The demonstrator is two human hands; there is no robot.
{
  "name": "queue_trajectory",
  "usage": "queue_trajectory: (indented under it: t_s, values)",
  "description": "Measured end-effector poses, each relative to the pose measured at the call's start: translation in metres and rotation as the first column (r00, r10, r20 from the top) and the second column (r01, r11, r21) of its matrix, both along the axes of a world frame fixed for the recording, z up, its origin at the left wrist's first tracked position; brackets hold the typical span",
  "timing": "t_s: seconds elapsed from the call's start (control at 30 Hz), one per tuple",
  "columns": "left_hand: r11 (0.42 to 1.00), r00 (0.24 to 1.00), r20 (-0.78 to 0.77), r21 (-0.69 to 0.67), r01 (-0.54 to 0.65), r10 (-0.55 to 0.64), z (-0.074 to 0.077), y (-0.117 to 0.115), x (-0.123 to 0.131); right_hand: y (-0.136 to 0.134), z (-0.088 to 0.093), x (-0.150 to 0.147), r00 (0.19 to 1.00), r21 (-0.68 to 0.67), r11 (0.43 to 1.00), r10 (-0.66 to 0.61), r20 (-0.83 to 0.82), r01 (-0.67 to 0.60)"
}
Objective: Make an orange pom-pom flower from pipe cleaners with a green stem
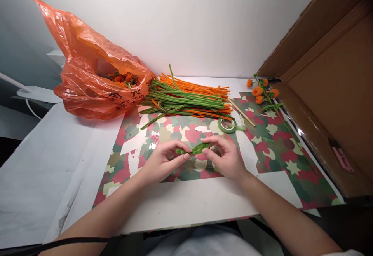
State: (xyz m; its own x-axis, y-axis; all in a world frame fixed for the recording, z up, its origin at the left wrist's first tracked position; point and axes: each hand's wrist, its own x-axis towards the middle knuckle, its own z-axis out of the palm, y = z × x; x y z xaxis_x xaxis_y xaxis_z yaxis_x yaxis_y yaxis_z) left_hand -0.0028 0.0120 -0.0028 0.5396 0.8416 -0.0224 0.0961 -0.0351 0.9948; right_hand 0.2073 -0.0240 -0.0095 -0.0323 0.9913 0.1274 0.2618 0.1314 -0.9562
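Over the middle of the table, my left hand (164, 160) pinches the thin end of a small green pipe cleaner leaf (200, 148), and a curled green bit shows between its fingers. On the leaf's wide end, the thumb and fingers of my right hand (227, 156) are closed. Just beyond my right hand lies a roll of green tape (227, 126). Behind both hands is a pile of green pipe cleaners (186, 98), with orange pipe cleaners (201, 85) behind and partly under them.
An orange plastic bag (96, 69) holding orange flowers (122, 79) stands at the back left. A thin wooden stick (243, 114) lies by the pile. Finished-looking orange flowers (258, 91) lie back right, beside a cardboard wall (329, 85) with a pink cutter (342, 156).
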Motion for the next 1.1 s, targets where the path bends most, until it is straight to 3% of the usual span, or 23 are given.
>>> queue_trajectory:
  t_s: [0.27, 0.63, 0.73, 0.8, 0.87, 0.97, 1.03, 1.1]
  values:
    - [0.970, 0.984, 0.006, 0.168, -0.178, 0.179, 0.001, -0.001, 0.002, 0.001, 0.003, -0.002, 0.996, 0.048, 0.996, -0.075, 0.050, 0.072]
    - [0.984, 0.983, 0.041, 0.014, -0.180, 0.179, -0.003, 0.000, 0.004, -0.001, 0.004, -0.004, 0.997, -0.001, 1.000, -0.019, 0.074, 0.019]
    - [0.988, 0.986, 0.071, 0.031, -0.154, 0.151, -0.004, 0.001, 0.000, -0.001, 0.004, -0.004, 0.997, -0.015, 0.999, -0.032, 0.073, 0.033]
    - [0.981, 0.985, 0.080, 0.111, -0.160, 0.152, -0.004, 0.002, -0.004, -0.001, 0.004, -0.004, 0.998, -0.020, 0.999, -0.038, 0.059, 0.039]
    - [0.934, 0.983, 0.025, 0.306, -0.183, 0.184, -0.004, 0.003, -0.007, -0.001, 0.003, -0.004, 0.998, -0.019, 0.999, -0.037, 0.050, 0.038]
    - [0.730, 0.965, -0.088, 0.672, -0.126, 0.247, -0.002, 0.005, -0.008, 0.000, 0.003, -0.004, 0.998, -0.014, 0.999, -0.038, 0.050, 0.039]
    - [0.614, 0.961, -0.110, 0.786, -0.073, 0.255, 0.000, 0.005, -0.007, 0.000, 0.003, -0.003, 0.998, -0.017, 0.999, -0.037, 0.043, 0.038]
    - [0.591, 0.961, -0.112, 0.804, -0.062, 0.252, 0.000, 0.006, -0.005, 0.000, 0.004, -0.003, 0.999, -0.035, 0.999, -0.033, 0.019, 0.034]
